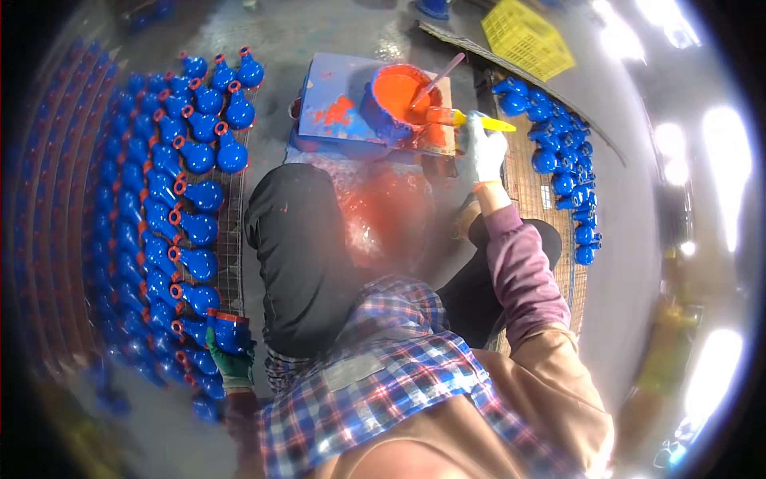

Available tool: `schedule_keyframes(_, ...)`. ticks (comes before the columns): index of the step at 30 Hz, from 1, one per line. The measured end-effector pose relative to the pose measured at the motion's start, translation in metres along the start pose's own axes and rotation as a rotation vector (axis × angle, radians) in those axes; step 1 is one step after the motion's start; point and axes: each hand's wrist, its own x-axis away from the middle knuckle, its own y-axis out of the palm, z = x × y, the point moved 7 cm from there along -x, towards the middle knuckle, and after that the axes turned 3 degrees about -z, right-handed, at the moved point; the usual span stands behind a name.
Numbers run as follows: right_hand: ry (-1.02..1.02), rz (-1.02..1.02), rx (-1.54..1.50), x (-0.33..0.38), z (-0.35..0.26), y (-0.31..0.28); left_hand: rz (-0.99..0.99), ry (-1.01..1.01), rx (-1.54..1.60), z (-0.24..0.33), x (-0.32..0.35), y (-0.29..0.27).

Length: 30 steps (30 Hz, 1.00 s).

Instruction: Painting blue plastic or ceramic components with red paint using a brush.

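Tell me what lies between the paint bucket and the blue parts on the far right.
In the head view, the right hand holding a yellow-handled brush sits between the paint bucket and the blue parts on the right, above wire mesh.

A paint bucket (396,100) is sitting on a box (335,108) in front of the person's knees. Rows of valves (187,207) are lying on the floor to the left. More valves (562,160) are lying to the right. A crate (527,36) is sitting farther back on the right.
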Motion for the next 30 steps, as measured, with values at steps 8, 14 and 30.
schedule_keyframes(8,-0.205,-0.009,0.576,-0.053,0.001,0.023,0.062,0.103,-0.036,0.014,-0.001,0.004)
schedule_keyframes(14,-0.331,-0.095,0.895,-0.051,-0.052,0.028,-0.045,0.055,-0.17,0.018,0.009,0.022)
schedule_keyframes(30,0.579,0.151,-0.83,-0.004,0.219,-0.027,-0.094,0.125,-0.157,0.027,-0.001,0.023)
